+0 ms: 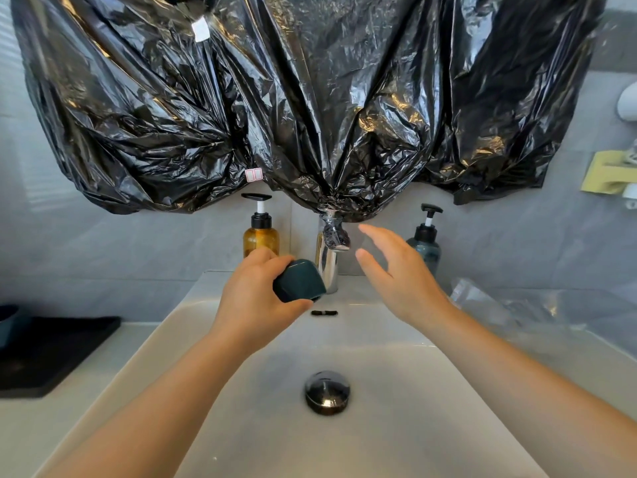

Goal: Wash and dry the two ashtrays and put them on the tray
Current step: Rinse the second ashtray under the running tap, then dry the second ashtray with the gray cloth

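Observation:
My left hand (pixel 256 298) holds a dark teal ashtray (pixel 299 280) tilted over the back of the white sink (pixel 220 426), just left of the chrome faucet (pixel 329 257). My right hand (pixel 396 277) hovers open with fingers spread to the right of the faucet, near its handle, touching nothing. A second dark teal ashtray (pixel 7 320) shows partly at the far left edge beside a black tray (pixel 51 353) on the counter.
An amber pump bottle (pixel 261 232) stands left of the faucet and a blue pump bottle (pixel 424 244) right of it. Black plastic sheeting (pixel 310 98) covers the wall above. The drain plug (pixel 327 392) sits mid-basin. Clear plastic wrap (pixel 510 308) lies on the right counter.

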`<action>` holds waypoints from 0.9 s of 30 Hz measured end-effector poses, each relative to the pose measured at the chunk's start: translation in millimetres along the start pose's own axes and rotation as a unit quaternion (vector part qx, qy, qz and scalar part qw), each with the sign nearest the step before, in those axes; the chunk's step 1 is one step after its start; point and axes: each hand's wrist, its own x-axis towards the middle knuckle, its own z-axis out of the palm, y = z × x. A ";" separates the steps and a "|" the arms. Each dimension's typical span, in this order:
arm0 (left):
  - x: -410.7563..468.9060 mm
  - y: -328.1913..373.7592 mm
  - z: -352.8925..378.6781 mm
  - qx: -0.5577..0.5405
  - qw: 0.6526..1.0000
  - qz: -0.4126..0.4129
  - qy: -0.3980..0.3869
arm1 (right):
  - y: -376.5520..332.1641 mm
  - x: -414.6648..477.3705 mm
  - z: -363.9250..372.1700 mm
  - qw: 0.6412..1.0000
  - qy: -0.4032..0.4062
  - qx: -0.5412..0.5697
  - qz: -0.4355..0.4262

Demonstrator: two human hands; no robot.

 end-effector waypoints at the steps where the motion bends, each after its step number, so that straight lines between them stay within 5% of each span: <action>1: -1.1 1.2 0.1 0.000 1.000 0.015 0.002 | 3.8 -6.8 -1.9 1.000 -0.009 -0.002 0.014; 6: -7.1 11.5 0.8 0.018 0.999 0.046 -0.017 | 10.0 -32.3 -15.3 0.997 -0.034 -0.003 0.066; 9: -12.1 19.0 -1.6 -0.131 0.985 -0.106 -0.039 | 9.5 -46.0 -26.2 0.995 -0.044 0.014 0.091; 13: -23.3 35.3 -8.7 -0.391 0.840 -0.373 -0.050 | 4.5 -65.8 -44.0 0.988 -0.029 0.059 0.137; 16: -35.1 52.2 -20.2 -0.433 0.793 -0.426 -0.053 | -2.7 -84.8 -58.5 0.983 -0.012 0.085 0.160; 27: -127.8 140.5 -63.9 -0.434 0.815 -0.369 -0.108 | -26.5 -231.9 -129.6 0.976 0.032 0.074 0.201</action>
